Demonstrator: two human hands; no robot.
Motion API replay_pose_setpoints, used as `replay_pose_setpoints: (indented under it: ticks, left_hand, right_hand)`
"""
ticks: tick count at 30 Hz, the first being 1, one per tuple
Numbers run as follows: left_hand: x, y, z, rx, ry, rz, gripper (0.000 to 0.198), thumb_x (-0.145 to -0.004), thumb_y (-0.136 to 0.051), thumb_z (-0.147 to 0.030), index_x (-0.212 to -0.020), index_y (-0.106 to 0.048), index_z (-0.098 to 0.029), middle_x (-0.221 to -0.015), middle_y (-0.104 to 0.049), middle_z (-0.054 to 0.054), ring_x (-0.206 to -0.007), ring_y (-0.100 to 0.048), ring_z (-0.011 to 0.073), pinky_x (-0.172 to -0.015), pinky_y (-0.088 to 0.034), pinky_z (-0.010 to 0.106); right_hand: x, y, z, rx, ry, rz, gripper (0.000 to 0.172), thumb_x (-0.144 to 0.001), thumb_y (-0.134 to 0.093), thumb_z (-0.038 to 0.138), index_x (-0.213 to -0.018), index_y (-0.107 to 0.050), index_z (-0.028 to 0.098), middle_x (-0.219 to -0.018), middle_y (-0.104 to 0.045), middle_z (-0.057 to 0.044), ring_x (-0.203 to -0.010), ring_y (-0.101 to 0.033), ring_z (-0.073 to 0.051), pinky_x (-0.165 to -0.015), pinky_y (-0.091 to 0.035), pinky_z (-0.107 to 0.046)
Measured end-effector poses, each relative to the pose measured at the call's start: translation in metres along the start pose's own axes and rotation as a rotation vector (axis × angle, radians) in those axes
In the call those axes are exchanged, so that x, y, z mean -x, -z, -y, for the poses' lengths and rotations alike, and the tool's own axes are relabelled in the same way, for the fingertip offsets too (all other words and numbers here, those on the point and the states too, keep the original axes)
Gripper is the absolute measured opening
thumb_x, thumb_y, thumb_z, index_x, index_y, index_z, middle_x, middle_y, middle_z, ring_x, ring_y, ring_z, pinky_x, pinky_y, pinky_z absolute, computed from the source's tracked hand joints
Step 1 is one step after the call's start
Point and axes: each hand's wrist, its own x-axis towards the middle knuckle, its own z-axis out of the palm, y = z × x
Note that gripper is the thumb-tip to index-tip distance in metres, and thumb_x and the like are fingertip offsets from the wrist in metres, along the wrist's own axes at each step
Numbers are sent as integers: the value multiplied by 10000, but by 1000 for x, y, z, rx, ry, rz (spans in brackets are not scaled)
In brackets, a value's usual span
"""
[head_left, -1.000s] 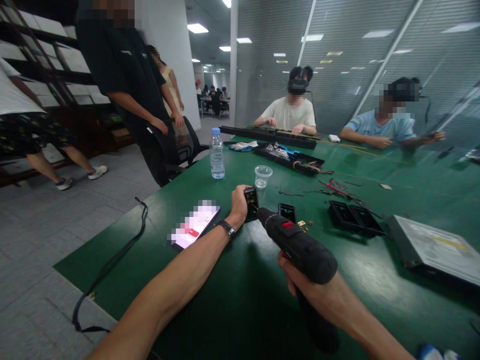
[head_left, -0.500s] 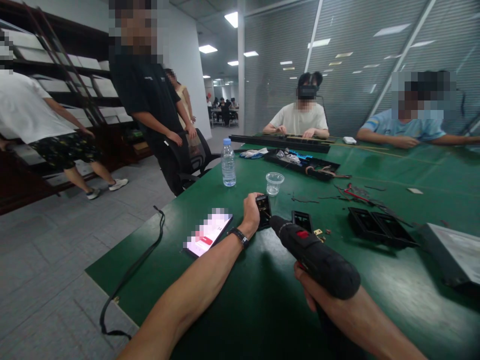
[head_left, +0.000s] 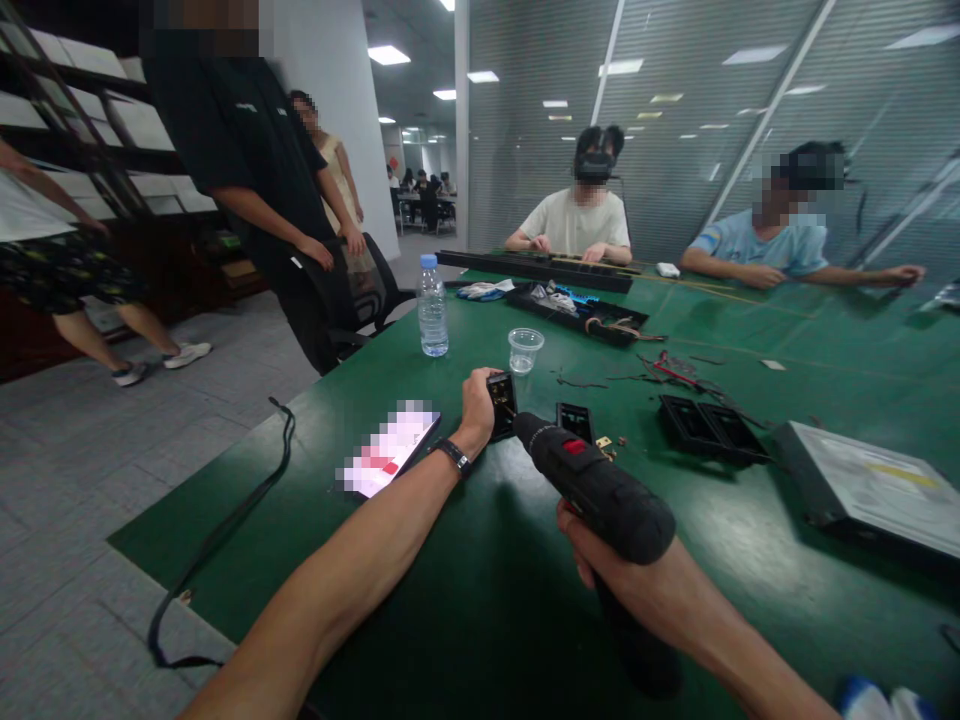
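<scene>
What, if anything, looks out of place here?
A thin black strap trails over the left edge of the green tabletop, where it might snag. Small brass-coloured pieces lie loose beside a black rectangular frame; thin dark and red scraps lie strewn beyond. No spill visible.

L hand (head_left: pixel 477 408) is farther fwd, its fingers (head_left: pixel 481 379) bent in a grip, w/ the L wrist (head_left: pixel 466 442) right behind them & bare L forearm (head_left: pixel 360 560) slanting back left. R hand (head_left: pixel 619 560) is closer in, R fingers (head_left: pixel 574 530) curled in a fist-ish hold, R forearm (head_left: pixel 731 635) trailing back right of them. Hands are near each other, not touching tho.
</scene>
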Motion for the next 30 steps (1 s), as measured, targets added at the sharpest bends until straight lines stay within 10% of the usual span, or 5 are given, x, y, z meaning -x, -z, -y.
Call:
replay_pose_setpoints:
  ticks: [30]
  left_hand:
    - [1,0,-1,5,15,3,376,-854,-530,-537,-803,-707,-210,-732,-675,18,-679,-636,183,-635,-499,288]
  right_hand:
    - [0,0,-2,33,-25,12,209,-936,-656,465,-877,-593,275,-582,-607,64,-511,-538,-156,-502,-477,-281]
